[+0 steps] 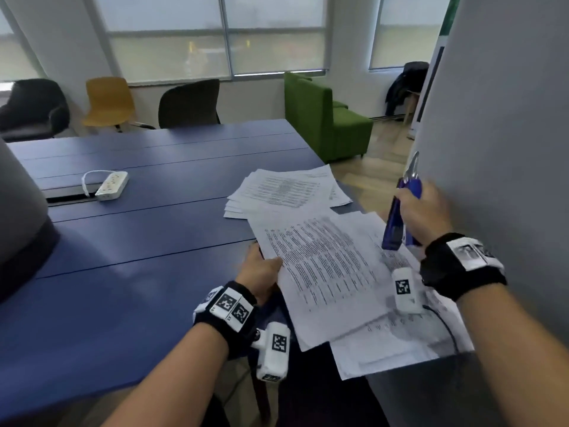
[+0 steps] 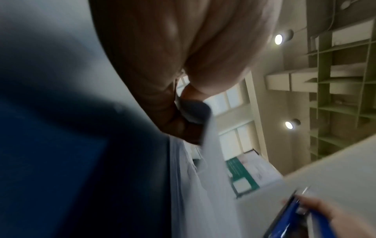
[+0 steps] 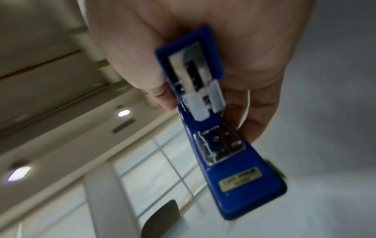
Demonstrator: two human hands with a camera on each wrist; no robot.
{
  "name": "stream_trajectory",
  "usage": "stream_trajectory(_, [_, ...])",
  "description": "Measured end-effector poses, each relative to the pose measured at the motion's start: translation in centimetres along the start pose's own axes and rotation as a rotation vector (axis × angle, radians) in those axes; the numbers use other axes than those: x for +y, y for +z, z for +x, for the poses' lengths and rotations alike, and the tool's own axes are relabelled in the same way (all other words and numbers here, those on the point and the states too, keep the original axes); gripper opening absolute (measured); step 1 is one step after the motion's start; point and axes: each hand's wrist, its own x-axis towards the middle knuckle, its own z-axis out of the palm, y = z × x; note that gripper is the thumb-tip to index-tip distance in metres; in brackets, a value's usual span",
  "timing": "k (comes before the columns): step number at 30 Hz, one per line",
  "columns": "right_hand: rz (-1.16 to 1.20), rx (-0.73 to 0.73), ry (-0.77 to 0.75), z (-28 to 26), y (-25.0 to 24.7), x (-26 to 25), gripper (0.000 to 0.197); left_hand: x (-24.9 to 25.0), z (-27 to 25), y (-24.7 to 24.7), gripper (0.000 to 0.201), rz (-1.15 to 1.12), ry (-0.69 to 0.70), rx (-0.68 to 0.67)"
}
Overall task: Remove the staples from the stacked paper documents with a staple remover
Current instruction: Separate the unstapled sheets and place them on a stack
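My left hand (image 1: pixel 260 272) pinches the left edge of a printed paper document (image 1: pixel 323 272) lifted a little over the blue table's near right corner; the left wrist view shows its thumb and fingers (image 2: pixel 183 116) closed on the sheet edge (image 2: pixel 211 161). My right hand (image 1: pixel 421 211) grips a blue staple remover (image 1: pixel 400 217), held upright in the air to the right of the papers, its metal tip pointing up. In the right wrist view the tool (image 3: pixel 215 128) runs out of my palm, blurred. More loose sheets (image 1: pixel 394 343) lie under the held document.
Another spread pile of printed sheets (image 1: pixel 286 189) lies further back on the blue table (image 1: pixel 138 241). A white power strip (image 1: pixel 111 185) sits at the far left. A grey pillar (image 1: pixel 508 118) stands close on the right. Chairs and a green sofa (image 1: pixel 323 118) stand beyond.
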Motion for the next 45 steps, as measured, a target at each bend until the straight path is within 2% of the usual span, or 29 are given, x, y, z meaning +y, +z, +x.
stream_trajectory(2, [-0.078, 0.018, -0.152, -0.6, -1.9, -1.8, 0.017, -0.3, 0.6, 1.5, 0.03, 0.172, 0.059, 0.009])
stream_trajectory(4, [-0.125, 0.014, -0.244, -1.0, -3.0, -3.0, 0.017, -1.0, 1.5, 2.4, 0.021, 0.466, 0.112, 0.025])
stream_trajectory(5, [-0.134, -0.022, -0.264, -1.1, -3.1, -3.4, 0.016, -1.2, 1.6, 2.9, 0.027, 0.593, 0.111, 0.008])
stream_trajectory(7, [-0.066, -0.162, -0.24, -1.7, -2.9, -4.0, 0.012, -1.5, 1.7, 3.9, 0.031, 0.748, 0.125, -0.009])
stream_trajectory(9, [-0.002, -0.308, -0.15, -2.4, -1.6, -3.9, 0.01, -1.5, 1.5, 4.7, 0.034, 0.898, 0.141, -0.003])
stream_trajectory(12, [-0.028, -0.475, -0.03, -3.1, 1.6, -2.2, 0.018, -0.7, 1.3, 4.7, 0.038, 1.064, 0.178, -0.027])
stream_trajectory(15, [-0.156, -0.587, -0.016, -4.0, 4.8, -1.3, 0.03, 0.8, 1.4, 2.6, 0.038, 1.116, 0.142, -0.034])
stream_trajectory(18, [-0.184, -0.701, -0.026, -5.3, 8.2, -2.5, 0.025, 2.1, 2.3, -1.9, 0.044, 1.259, 0.045, 0.062])
stream_trajectory(21, [-0.29, -0.75, -0.142, -5.9, 12.3, -4.5, 0.025, 3.3, 3.1, -6.4, 0.043, 1.306, -0.014, 0.118])
stream_trajectory(25, [-0.591, -0.83, -0.292, -7.0, 18.0, -6.7, 0.018, 3.4, 3.1, -11.6, 0.039, 1.284, -0.023, 0.135])
stream_trajectory(26, [-0.648, -0.825, -0.325, -7.3, 19.1, -7.2, 0.021, 3.1, 3.1, -13.0, 0.045, 1.318, -0.066, 0.123])
stream_trajectory(28, [-0.769, -0.809, -0.385, -7.4, 20.8, -8.1, 0.029, 2.8, 2.8, -15.7, 0.069, 1.395, -0.252, 0.084])
stream_trajectory(29, [-0.828, -0.804, -0.422, -7.2, 21.4, -8.4, 0.03, 2.8, 2.5, -17.0, 0.084, 1.4, -0.346, 0.086])
stream_trajectory(31, [-0.918, -0.769, -0.484, -6.2, 22.2, -8.6, 0.024, 3.4, 2.1, -19.1, 0.106, 1.386, -0.437, 0.13])
stream_trajectory(33, [-0.994, -0.747, -0.488, -5.2, 22.4, -8.5, 0.012, 3.9, 1.8, -20.2, 0.116, 1.396, -0.46, 0.139])
stream_trajectory(34, [-1.029, -0.736, -0.486, -4.7, 22.4, -8.5, 0.012, 4.0, 1.8, -20.4, 0.118, 1.396, -0.466, 0.132])
stream_trajectory(39, [-1.077, -0.693, -0.544, -3.5, 23.4, -11.9, 0.042, 3.5, 2.9, -21.2, 0.13, 1.361, -0.472, 0.119])
stream_trajectory(43, [-1.107, -0.837, -0.539, -2.5, 26.5, -15.9, 0.039, 3.8, 2.9, -21.5, 0.128, 1.384, -0.472, 0.09])
stream_trajectory(45, [-1.129, -0.868, -0.5, -1.5, 28.3, -17.6, 0.047, 4.3, 2.8, -21.5, 0.125, 1.403, -0.467, 0.07])
